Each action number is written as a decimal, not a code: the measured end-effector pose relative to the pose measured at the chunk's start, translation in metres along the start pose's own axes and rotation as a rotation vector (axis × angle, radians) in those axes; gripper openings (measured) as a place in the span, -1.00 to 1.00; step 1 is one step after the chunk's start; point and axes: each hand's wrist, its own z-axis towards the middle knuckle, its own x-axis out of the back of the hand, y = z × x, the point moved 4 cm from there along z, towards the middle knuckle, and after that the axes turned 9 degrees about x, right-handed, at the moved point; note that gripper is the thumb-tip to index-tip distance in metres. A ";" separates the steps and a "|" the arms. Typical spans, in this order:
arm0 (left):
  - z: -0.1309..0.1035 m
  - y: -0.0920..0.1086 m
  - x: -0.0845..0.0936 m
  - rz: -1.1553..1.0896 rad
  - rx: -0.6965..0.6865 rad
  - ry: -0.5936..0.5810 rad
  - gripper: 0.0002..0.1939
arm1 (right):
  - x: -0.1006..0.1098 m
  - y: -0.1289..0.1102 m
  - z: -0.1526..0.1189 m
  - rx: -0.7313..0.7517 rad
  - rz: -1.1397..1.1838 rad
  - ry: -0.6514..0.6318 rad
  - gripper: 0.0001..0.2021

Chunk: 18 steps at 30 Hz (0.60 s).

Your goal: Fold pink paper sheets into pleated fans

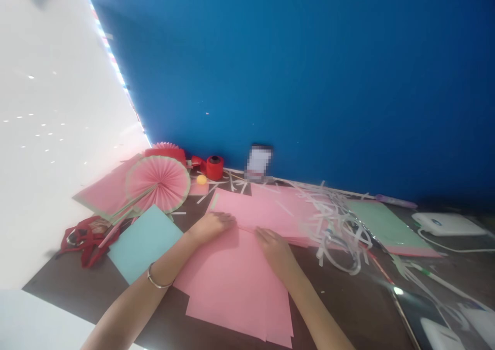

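Sheets of pink paper [235, 278] lie overlapping in front of me, with a narrow raised edge running across between my hands. My left hand [214, 225], with a silver bangle [154, 279] on its wrist, grips the left part of that edge, its fingers bent over the paper. On the right part of the same edge, my right hand [273, 247] has its fingers close together, pinching the pink paper; its thumb is mostly hidden. Another pink sheet [263, 208] lies just beyond my fingertips. A turquoise sheet [149, 242] rests beside my left forearm.
A round pleated pink fan [158, 185] stands at the back left, near red ribbon [91, 242] and a red tape roll [214, 168]. Tangled white strips [336, 221] cover the right side. Farther right are green paper [386, 223], a white device [444, 223] and a phone [419, 309].
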 end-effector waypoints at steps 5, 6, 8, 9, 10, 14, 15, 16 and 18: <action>0.002 -0.003 -0.007 0.020 0.017 -0.047 -0.80 | -0.003 -0.013 0.000 -0.170 -0.069 -0.013 -0.58; 0.002 -0.003 -0.007 0.024 0.021 -0.055 -0.81 | -0.004 -0.017 0.000 -0.187 -0.070 -0.029 -0.59; 0.002 -0.002 -0.006 0.028 0.032 -0.073 -0.82 | -0.006 -0.025 0.001 -0.214 -0.091 -0.058 -0.64; 0.003 -0.001 -0.005 0.028 0.041 -0.081 -0.82 | -0.007 -0.028 0.001 -0.232 -0.105 -0.071 -0.66; 0.003 0.001 -0.005 0.025 0.050 -0.086 -0.82 | -0.008 -0.031 0.001 -0.254 -0.118 -0.082 -0.66; 0.002 0.007 -0.002 -0.016 0.088 -0.042 -0.74 | -0.010 -0.032 0.001 -0.253 -0.115 -0.117 -0.65; 0.002 0.009 -0.002 -0.025 0.095 -0.030 -0.70 | -0.009 -0.028 0.000 -0.233 -0.104 -0.121 -0.64; 0.002 0.010 -0.002 -0.033 0.097 -0.024 -0.68 | -0.008 -0.023 -0.001 -0.209 -0.086 -0.124 -0.60; 0.002 0.011 -0.004 -0.050 0.079 -0.037 -0.68 | -0.004 -0.010 -0.005 -0.161 -0.031 -0.118 -0.54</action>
